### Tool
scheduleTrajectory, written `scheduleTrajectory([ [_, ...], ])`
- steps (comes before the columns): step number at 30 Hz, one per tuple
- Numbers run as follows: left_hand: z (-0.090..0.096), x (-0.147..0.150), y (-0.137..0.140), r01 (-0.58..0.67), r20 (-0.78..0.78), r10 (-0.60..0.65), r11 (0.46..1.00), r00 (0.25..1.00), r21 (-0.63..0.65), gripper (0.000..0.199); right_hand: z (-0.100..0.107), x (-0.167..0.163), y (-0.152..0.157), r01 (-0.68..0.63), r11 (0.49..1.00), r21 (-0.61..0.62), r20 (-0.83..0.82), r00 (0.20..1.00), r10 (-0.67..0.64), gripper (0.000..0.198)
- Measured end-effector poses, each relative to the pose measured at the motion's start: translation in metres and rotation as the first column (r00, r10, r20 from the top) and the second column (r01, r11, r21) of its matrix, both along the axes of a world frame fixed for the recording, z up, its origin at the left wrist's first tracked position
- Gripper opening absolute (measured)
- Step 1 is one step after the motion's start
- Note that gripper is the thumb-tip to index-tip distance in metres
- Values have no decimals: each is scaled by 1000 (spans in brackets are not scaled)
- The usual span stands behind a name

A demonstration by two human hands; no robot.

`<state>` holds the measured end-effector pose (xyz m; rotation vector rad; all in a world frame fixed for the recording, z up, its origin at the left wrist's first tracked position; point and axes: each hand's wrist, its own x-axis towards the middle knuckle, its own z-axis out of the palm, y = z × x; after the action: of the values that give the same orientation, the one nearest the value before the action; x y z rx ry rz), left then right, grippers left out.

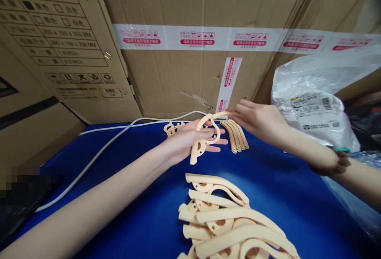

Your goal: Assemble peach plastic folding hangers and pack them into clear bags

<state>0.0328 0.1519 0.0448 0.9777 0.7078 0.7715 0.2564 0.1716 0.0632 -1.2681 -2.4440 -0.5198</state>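
Observation:
My left hand (182, 139) is palm up, with the thumb across a beige plastic folding clothes hanger (194, 154) and the other fingers stretched out beneath it. My right hand (260, 121) pinches a slim curved hanger arm (220, 114), whose other end meets the top of the hanger. Whether the two are joined there, I cannot tell. Below my right hand, several slim curved arms (235, 136) lie side by side on the blue surface. Several small hook pieces (170, 128) sit behind my left wrist. Nearer me is a pile of beige hanger parts (241, 215).
The blue tabletop (133, 203) backs onto a taped cardboard box (175, 76), with a printed carton (68, 48) at left. A white cable (99, 162) runs along the left and rear. At right stands a white plastic bag (315, 108) with a label. A dark object (24, 203) lies at lower left.

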Motion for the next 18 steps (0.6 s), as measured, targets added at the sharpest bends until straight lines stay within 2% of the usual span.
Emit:
scheduleTrajectory([
  [2,0,0,0,49,-3,-49,998,999,-35,11,-2,-4,-3,44,996,80,218,974,-61,38],
  [4,-1,-1,1,78,9,-78,995,997,-63,8,-6,-7,-5,75,991,115,331,937,-109,38],
  [7,-4,-1,1,84,66,-77,990,995,-113,9,-10,-8,-7,76,991,110,383,917,-113,27],
  [11,-8,1,2,116,90,-103,981,991,-156,15,-13,-10,-12,54,995,85,402,912,-84,40],
  [15,-7,0,3,197,22,-196,971,980,-136,21,-12,-13,-14,120,990,-67,396,914,-84,35],
  [18,-3,0,4,205,-72,-211,975,975,-84,20,-8,-15,-14,197,952,-233,327,938,-114,35],
])
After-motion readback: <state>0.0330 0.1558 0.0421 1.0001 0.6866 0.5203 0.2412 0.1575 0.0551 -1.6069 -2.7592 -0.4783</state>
